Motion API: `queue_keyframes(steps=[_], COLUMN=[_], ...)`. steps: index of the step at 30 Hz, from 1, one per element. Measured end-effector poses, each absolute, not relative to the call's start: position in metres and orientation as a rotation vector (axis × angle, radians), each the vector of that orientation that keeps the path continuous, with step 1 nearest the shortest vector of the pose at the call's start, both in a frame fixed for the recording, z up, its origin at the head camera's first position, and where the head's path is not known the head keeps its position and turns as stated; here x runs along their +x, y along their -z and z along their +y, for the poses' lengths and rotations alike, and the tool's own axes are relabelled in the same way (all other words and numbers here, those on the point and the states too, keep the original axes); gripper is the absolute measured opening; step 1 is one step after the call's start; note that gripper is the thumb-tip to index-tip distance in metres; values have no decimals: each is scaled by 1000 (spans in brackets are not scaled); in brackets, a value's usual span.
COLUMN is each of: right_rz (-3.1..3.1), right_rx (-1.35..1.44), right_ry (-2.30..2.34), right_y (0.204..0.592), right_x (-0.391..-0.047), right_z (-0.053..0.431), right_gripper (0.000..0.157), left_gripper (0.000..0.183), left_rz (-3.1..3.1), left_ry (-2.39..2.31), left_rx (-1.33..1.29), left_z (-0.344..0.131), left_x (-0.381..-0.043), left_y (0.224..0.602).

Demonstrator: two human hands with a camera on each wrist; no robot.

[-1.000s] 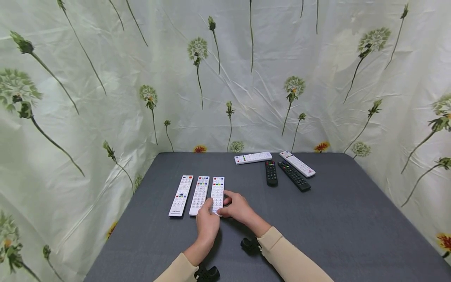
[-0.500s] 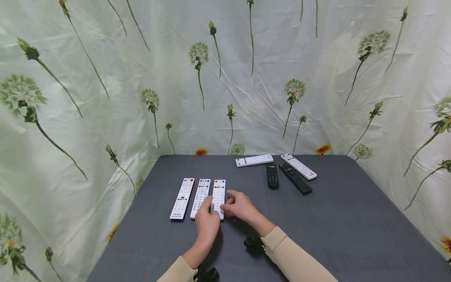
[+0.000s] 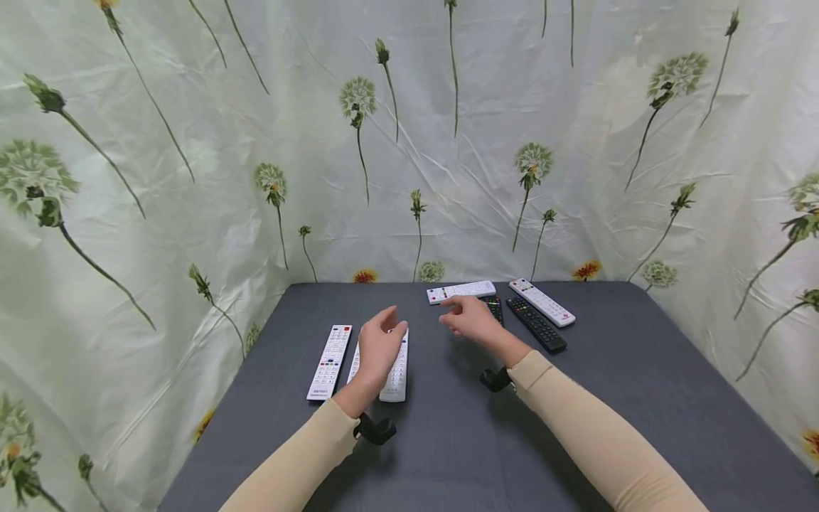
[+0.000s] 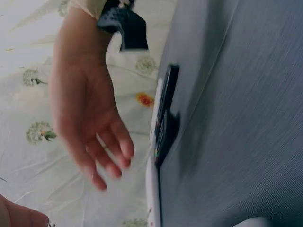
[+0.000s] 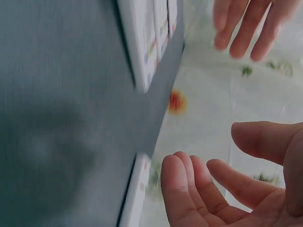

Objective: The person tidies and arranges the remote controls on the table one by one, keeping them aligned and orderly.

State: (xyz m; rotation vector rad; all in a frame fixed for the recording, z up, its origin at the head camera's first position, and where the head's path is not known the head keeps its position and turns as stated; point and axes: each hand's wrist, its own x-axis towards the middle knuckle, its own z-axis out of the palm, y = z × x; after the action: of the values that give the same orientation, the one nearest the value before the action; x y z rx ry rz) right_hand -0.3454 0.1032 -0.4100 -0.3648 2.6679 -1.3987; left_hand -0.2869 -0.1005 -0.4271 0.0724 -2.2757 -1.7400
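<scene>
My left hand (image 3: pixel 379 345) is raised over two white remote controls, with relaxed fingers and nothing in them. It covers most of the middle remote (image 3: pixel 354 364) and part of the right one (image 3: pixel 394 380); another white remote (image 3: pixel 329 363) lies to their left in the same row. Near the back group, my right hand (image 3: pixel 475 321) hovers above the table, its fingers loosely bent and holding nothing. It overlaps a black remote (image 3: pixel 493 306) in the head view, just in front of a white remote (image 3: pixel 462 290) lying crosswise. In the left wrist view the right hand (image 4: pixel 90 109) hangs apart from the remotes.
Farther right lie a second black remote (image 3: pixel 536 325) and a slanted white remote (image 3: pixel 542 302). The dark grey table (image 3: pixel 614 398) ends at a flower-printed curtain (image 3: pixel 473 192) behind and at the sides.
Both hands have let go of the right-hand white remote and lifted. The right hand has moved back and right towards the farther remotes; the left has risen and shifted slightly forward.
</scene>
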Motion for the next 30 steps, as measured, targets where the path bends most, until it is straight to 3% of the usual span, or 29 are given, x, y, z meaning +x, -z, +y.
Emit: queue_keyframes(steps=[11,20,22,26,30], right_rz=[2990,3065,3100,3103,3070], right_rx=[-421,-325,-301,-301,-289], right_ry=[1181,1013,963,867,844], right_y=[394,411,416,423,430], right_x=[-410,-441,-448,-458,-465], right_z=[161,189,195,199,195], right_gripper=[42,45,47,51,57], left_gripper=[37,48,45,22,24], left_rz=[-2381,-2595,-2635,-2674,-2658], left_ry=[1760,1637,1626,1659,1620], left_rx=[81,159,161,221,345], left_z=[-91,-68,-60,-51,-49], left_x=[-376,-426,-435,-452,-461], left_y=[416,434,438,449,458])
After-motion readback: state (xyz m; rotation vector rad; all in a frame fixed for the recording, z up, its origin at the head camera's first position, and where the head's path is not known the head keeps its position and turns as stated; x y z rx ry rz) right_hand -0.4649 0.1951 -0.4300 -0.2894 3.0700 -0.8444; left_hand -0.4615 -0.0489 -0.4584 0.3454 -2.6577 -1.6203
